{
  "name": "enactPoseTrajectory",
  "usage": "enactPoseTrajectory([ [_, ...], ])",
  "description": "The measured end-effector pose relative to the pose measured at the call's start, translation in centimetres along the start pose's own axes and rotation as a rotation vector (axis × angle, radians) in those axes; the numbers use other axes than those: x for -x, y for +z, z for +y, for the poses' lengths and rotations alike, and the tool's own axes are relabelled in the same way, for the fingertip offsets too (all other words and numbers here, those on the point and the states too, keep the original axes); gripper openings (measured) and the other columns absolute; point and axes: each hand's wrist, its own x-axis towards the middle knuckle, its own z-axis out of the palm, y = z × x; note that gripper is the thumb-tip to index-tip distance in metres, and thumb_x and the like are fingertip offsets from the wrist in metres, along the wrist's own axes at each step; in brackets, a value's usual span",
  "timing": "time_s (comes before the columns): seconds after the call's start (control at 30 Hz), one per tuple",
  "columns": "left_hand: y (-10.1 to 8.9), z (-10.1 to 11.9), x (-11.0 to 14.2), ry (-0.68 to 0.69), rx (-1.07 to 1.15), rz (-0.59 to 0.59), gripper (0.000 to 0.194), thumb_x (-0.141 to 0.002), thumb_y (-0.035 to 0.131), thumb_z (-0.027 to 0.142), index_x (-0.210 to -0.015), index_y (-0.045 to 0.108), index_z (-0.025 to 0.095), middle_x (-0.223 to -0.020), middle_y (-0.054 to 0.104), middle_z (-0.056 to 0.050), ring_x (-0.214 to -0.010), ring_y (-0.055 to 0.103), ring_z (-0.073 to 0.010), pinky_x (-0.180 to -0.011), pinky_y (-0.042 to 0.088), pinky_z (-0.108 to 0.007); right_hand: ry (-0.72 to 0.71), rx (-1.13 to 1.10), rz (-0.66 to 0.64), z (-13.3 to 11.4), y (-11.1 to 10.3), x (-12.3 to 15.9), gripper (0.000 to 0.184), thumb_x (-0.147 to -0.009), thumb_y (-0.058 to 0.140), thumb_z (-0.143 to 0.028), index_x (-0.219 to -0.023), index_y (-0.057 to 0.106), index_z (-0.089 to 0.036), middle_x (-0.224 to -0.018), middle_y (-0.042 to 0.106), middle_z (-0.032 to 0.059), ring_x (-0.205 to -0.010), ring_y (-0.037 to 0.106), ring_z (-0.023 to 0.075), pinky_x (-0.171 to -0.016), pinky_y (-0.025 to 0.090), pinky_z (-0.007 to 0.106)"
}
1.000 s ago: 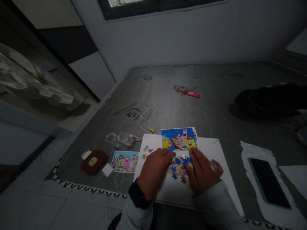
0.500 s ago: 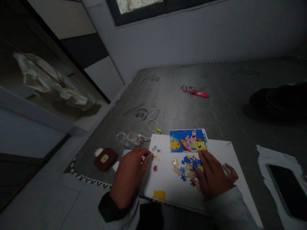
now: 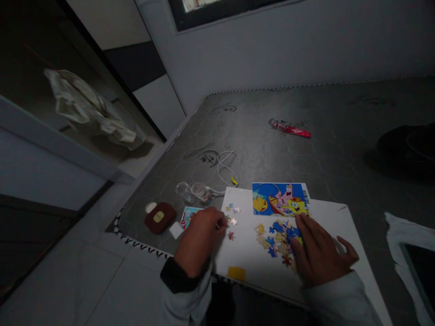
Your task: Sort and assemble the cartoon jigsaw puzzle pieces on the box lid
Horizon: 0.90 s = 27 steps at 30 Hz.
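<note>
Loose puzzle pieces (image 3: 233, 221), lower centre, lie just right of the left hand (image 3: 200, 237), fingers curled, hold unclear; right hand (image 3: 321, 256) loosely spread.

Left hand (image 3: 201, 237): fingers curled, directed toward two o'clock. Right hand (image 3: 317, 253): palm down, fingers extended toward eleven o'clock.

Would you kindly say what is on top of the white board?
On the white board lie a picture card, a pile of puzzle pieces, loose pieces at left and a yellow patch. What the left hand and right hand cover is hidden.
</note>
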Motion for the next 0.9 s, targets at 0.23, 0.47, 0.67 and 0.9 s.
enactPoseTrajectory([
  [0.23,0.4,-1.1,-0.1,0.016,0.016,-0.059,0.019,-0.085,0.067,0.008,-0.087,0.081,0.021,-0.091,0.078,-0.004,-0.084,0.068,-0.0174,-0.082,0.048,-0.030,0.005,-0.014,-0.028,0.2,0.1,0.2,0.063,-0.104,0.040,-0.039,-0.164,0.030,-0.023,-0.147,0.063,0.0143,-0.120,0.068,0.0296,-0.104,0.025,0.052],
  [0.47,0.4,-0.9,-0.2,-0.006,0.064,-0.096,0.017,-0.083,0.071,0.008,-0.091,0.080,0.021,-0.088,0.079,-0.002,-0.084,0.070,-0.0174,-0.077,0.046,-0.029,-0.004,-0.010,-0.022,0.2,0.1,0.2,0.060,-0.105,0.039,-0.040,-0.162,0.036,-0.021,-0.144,0.065,0.0151,-0.119,0.067,0.0279,-0.104,0.025,0.050],
  [0.67,-0.1,-1.2,0.7,-0.225,0.045,0.025,0.019,-0.085,0.076,0.024,-0.104,0.076,0.019,-0.097,0.080,-0.005,-0.086,0.072,-0.0208,-0.077,0.047,-0.031,0.009,-0.017,-0.041,0.3,0.2,0.3,0.061,-0.104,0.040,-0.039,-0.163,0.033,-0.023,-0.144,0.066,0.0142,-0.120,0.067,0.0286,-0.104,0.026,0.051],
  [0.9,0.2,-1.4,0.3,-0.311,0.019,-0.043,0.016,-0.088,0.075,0.031,-0.096,0.077,0.017,-0.099,0.080,-0.008,-0.094,0.072,-0.0230,-0.080,0.046,-0.031,0.025,-0.047,-0.034,0.2,0.1,0.2,0.062,-0.104,0.041,-0.039,-0.164,0.032,-0.026,-0.147,0.064,0.0133,-0.122,0.066,0.0295,-0.106,0.025,0.052],
])
